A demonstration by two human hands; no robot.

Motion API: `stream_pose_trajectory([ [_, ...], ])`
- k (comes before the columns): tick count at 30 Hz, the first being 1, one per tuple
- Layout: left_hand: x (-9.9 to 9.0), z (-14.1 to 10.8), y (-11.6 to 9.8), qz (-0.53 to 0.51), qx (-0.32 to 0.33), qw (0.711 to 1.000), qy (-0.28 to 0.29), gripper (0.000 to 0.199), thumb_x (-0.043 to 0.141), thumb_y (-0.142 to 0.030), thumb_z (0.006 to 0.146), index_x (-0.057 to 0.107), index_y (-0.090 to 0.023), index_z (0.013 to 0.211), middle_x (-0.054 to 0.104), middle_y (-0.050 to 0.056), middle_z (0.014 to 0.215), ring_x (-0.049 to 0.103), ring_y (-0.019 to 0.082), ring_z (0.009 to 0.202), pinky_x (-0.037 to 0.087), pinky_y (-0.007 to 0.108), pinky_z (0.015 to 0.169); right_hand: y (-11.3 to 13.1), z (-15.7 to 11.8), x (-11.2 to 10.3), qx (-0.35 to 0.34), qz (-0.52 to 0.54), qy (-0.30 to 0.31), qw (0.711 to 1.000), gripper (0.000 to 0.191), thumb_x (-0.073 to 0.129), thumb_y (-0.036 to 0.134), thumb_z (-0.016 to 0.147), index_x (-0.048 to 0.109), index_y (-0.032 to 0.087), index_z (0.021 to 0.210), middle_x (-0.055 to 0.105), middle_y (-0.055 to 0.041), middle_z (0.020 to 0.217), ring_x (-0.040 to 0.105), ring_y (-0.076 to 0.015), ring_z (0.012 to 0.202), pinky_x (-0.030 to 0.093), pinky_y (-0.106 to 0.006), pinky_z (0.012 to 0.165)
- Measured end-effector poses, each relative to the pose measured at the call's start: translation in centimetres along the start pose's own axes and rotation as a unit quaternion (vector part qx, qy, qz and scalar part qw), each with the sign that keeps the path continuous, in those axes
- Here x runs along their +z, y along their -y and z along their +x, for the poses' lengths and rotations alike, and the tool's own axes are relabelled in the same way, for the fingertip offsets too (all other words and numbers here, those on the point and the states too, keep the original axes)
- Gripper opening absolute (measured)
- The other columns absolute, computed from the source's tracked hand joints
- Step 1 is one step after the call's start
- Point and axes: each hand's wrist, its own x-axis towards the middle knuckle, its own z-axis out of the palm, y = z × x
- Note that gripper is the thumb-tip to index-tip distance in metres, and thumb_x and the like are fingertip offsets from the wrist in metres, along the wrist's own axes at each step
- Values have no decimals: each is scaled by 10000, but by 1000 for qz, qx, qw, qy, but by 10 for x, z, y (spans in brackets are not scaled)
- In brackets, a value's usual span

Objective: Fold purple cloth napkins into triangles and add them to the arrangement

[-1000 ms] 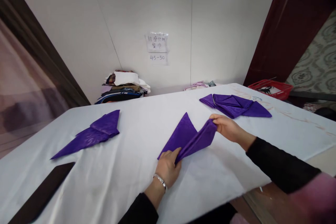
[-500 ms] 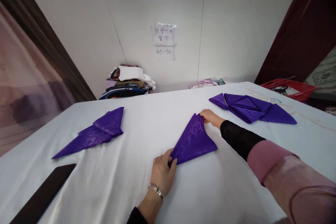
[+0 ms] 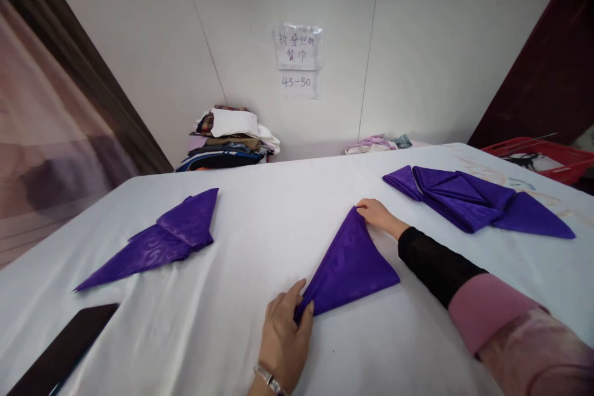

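A purple patterned cloth napkin (image 3: 353,266), folded into a triangle, lies on the white-covered table (image 3: 260,210) between my hands. Its near left corner is pinched between the thumb and fingers of my left hand (image 3: 285,331), which wears a bracelet. My right hand (image 3: 378,215) grips the far top corner, fingertips closed on the fabric. To the left rests another folded purple napkin (image 3: 171,235), pointed toward the near left. Several more folded purple napkins (image 3: 457,195) lie overlapping at the right.
A dark flat phone-like slab (image 3: 65,346) lies at the near left. Folded clothes (image 3: 227,139) are stacked by the wall behind the table, with more fabric (image 3: 375,144) farther right. A red basket (image 3: 552,161) stands beyond the right edge. A handwritten sign (image 3: 299,49) hangs on the wall.
The napkin's layered upper left edge now looks smooth and single, stretched between my hands. My left hand has come nearer to me with its corner. The view has shifted slightly.
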Motion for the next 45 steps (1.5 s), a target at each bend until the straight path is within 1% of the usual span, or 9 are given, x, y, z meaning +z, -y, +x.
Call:
stream_pose_trajectory([
  [4, 0, 1, 3, 4, 7, 1000, -7, 315, 496, -280, 814, 570, -189, 1106, 652, 30, 740, 625, 181, 688, 536, 341, 674, -8, -3, -3, -19, 26, 24, 999, 112, 508, 222, 743, 604, 177, 707, 588, 4, 600, 528, -124, 517, 408, -234, 542],
  [10, 1, -1, 8, 15, 25, 999, -13, 303, 497, -301, 825, 567, -200, 1103, 657, 31, 746, 631, 180, 689, 542, 323, 655, -18, -5, -7, -43, 70, 27, 996, 225, 469, 366, 789, 533, 189, 665, 511, 31, 516, 506, -127, 498, 395, -239, 516],
  [14, 2, -3, 12, 22, 18, 1000, 3, 311, 520, -302, 823, 553, -215, 1120, 649, 23, 759, 628, 175, 710, 538, 312, 667, -20, -2, -5, -48, 58, 12, 997, 250, 472, 395, 777, 512, 192, 636, 500, 31, 514, 485, -127, 493, 369, -239, 499],
  [21, 2, -3, 12, 11, -1, 1000, -3, 269, 534, -326, 816, 589, -233, 1063, 636, 2, 721, 618, 170, 692, 523, 305, 667, -13, 7, -4, -40, -51, -28, 997, 207, 519, 312, 721, 497, 196, 551, 518, 7, 568, 451, -133, 558, 284, -241, 520],
  [26, 1, 0, 8, -11, -28, 999, -16, 236, 486, -354, 843, 613, -246, 1010, 636, 0, 675, 610, 175, 661, 514, 325, 677, -4, 9, 0, -35, -115, -43, 992, 157, 539, 282, 714, 541, 206, 576, 554, -12, 622, 458, -147, 601, 244, -249, 531],
  [33, -1, 0, 12, 2, -12, 1000, 17, 242, 486, -347, 846, 609, -234, 1021, 653, 13, 691, 621, 181, 684, 514, 320, 669, 0, 7, 7, -54, -144, -23, 988, 175, 538, 313, 755, 583, 209, 622, 608, -17, 672, 499, -153, 626, 272, -251, 539],
  [37, 0, 0, 11, 6, -24, 1000, -2, 247, 459, -360, 856, 618, -233, 995, 646, 19, 680, 616, 184, 669, 514, 326, 669, 0, 10, 9, -46, -158, -29, 986, 171, 556, 315, 754, 597, 213, 624, 616, -29, 688, 506, -164, 643, 262, -255, 528],
  [41, 1, 1, 11, 20, -11, 1000, -3, 237, 479, -354, 845, 611, -230, 998, 636, 8, 661, 611, 178, 651, 512, 321, 660, -2, 12, 10, -36, -169, -37, 984, 172, 568, 338, 753, 597, 219, 632, 617, -28, 696, 510, -165, 654, 252, -253, 526],
  [45, 0, 2, 13, 32, 3, 999, 9, 232, 495, -333, 841, 588, -222, 1022, 623, -4, 639, 605, 166, 622, 509, 317, 655, -5, 11, 9, -29, -168, -45, 984, 166, 571, 383, 757, 620, 225, 743, 643, -39, 765, 528, -179, 688, 269, -258, 538],
])
